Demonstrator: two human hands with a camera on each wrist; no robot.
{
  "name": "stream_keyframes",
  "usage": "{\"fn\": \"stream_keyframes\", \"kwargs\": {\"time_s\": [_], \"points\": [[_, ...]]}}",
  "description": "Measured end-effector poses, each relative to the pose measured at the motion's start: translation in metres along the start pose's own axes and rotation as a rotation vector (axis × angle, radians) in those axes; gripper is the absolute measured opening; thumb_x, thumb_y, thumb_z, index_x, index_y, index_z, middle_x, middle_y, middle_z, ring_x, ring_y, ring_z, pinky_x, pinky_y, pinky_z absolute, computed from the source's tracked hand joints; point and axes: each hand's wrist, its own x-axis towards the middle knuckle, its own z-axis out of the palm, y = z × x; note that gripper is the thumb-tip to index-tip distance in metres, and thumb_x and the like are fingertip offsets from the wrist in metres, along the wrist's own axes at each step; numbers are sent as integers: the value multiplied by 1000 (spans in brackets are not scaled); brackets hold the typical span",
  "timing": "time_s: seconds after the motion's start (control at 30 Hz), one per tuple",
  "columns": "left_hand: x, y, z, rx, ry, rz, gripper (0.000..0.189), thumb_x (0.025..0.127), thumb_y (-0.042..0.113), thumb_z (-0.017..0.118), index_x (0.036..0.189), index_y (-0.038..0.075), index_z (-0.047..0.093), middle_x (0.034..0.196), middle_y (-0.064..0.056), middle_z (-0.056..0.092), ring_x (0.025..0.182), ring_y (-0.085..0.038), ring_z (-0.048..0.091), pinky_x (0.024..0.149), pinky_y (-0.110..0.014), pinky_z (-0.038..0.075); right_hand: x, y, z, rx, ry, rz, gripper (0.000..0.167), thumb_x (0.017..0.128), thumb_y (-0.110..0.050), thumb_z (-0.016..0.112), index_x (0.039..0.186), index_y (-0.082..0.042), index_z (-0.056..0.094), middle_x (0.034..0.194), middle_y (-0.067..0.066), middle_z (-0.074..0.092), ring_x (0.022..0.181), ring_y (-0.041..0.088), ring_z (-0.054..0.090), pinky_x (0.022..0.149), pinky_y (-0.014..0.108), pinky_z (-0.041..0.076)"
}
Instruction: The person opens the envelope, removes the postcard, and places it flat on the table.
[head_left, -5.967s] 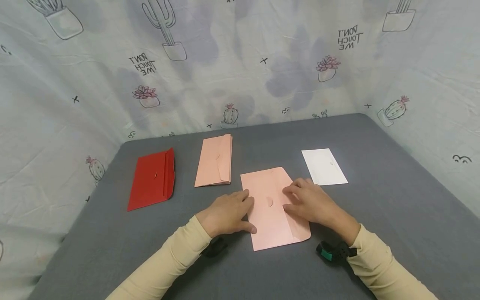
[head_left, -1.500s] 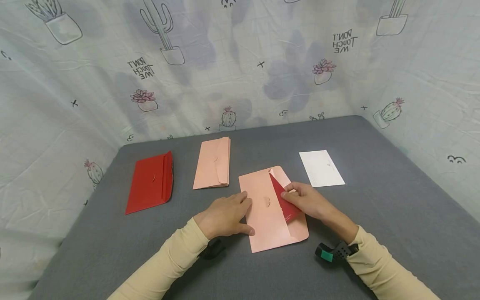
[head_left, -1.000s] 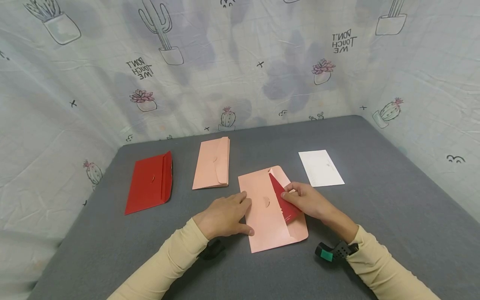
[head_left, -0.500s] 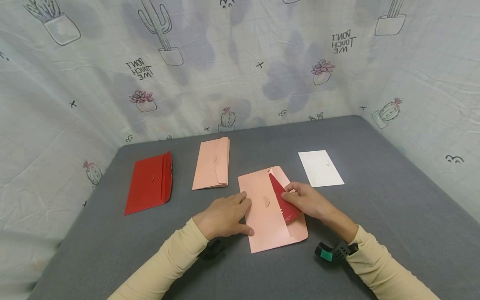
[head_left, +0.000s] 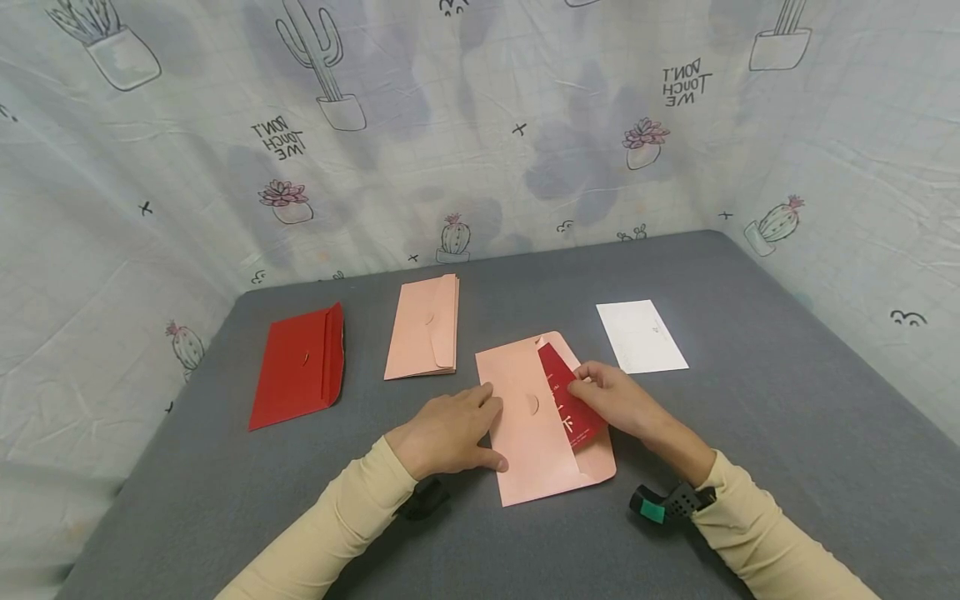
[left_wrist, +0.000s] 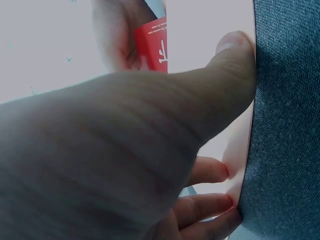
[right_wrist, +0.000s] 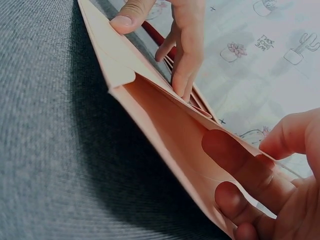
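A pink envelope point(head_left: 528, 450) lies at the middle of the table, its flap point(head_left: 596, 458) folded out to the right. From its mouth sticks a red card point(head_left: 577, 421) with white characters, its left part hidden inside. My right hand point(head_left: 626, 406) pinches the card's outer edge between thumb and fingers. My left hand point(head_left: 450, 429) rests along the envelope's left edge, thumb and fingers on the paper. In the left wrist view, the card point(left_wrist: 154, 47) shows beyond the thumb. The right wrist view looks into the gaping mouth of the envelope point(right_wrist: 160, 132).
A red envelope point(head_left: 296, 362) lies at the far left, beside a small stack of pink envelopes point(head_left: 422, 325). To the right sits a white card point(head_left: 642, 337). A printed curtain point(head_left: 480, 125) hangs behind and beside the grey table point(head_left: 750, 350).
Six seconds ago no red card showed and my right fingers touched the flap. The card came into view; in the last half second it slid slightly farther out, revealing more characters. My left hand stays put.
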Motion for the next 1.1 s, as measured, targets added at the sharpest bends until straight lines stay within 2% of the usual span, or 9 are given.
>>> {"fn": "stream_keyframes", "kwargs": {"time_s": [0.27,0.53,0.77,1.1], "points": [[0,1,-1,2,3,-2,70,82,51,81,130,6,60,147,-16,54,123,-28,62,98,-45,55,0,-1,0,11,7,14,28,100,-24,53,116,-1,55,91,9,73,74,15,70,72,27,55],[1,1,-1,6,-5,-6,72,82,53,80,132,7,59,149,-16,53,125,-29,61,99,-46,54,2,0,-1,32,6,20,38,98,-29,63,118,1,52,86,8,71,70,13,70,64,26,56],[2,0,0,8,1,2,71,82,52,80,131,7,59,149,-17,53,124,-29,62,98,-46,55,2,0,-1,60,7,8,40,97,-20,63,125,3,46,91,13,72,72,14,73,67,26,58],[1,1,1,10,-4,-3,74,82,53,80,135,6,58,152,-17,51,129,-30,60,102,-47,53,1,-1,0,45,40,9,48,98,-18,60,137,3,42,103,19,69,76,13,71,72,25,56]]}}
